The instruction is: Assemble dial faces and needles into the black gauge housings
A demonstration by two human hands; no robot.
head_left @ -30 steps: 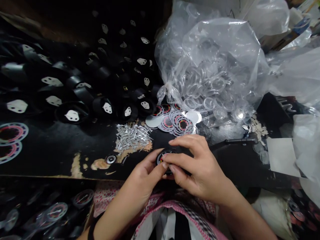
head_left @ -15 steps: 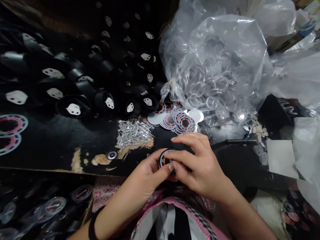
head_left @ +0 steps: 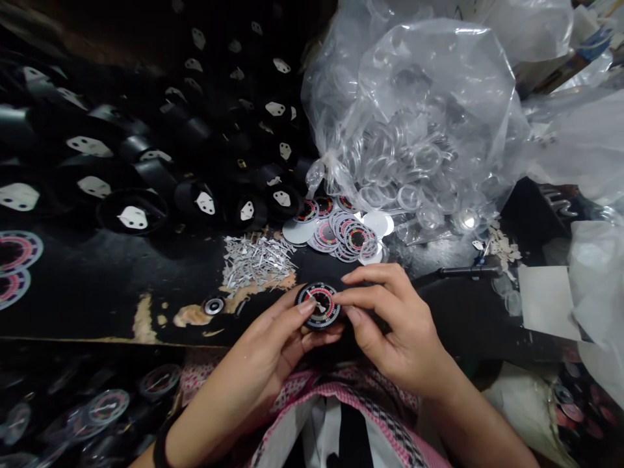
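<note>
I record the left hand closed on a round gauge at the near side of the bench — thumb across its face, fingers beneath — while the right hand is partly open, its forefinger at the gauge's right rim, contact unconfirmed. The gauge's underside is hidden, and the rearmost black housings fade into shadow. I note worn patches on the black surface, a heap of pale slivers, overlapping printed dials and a clear plastic bag of rings.
</note>
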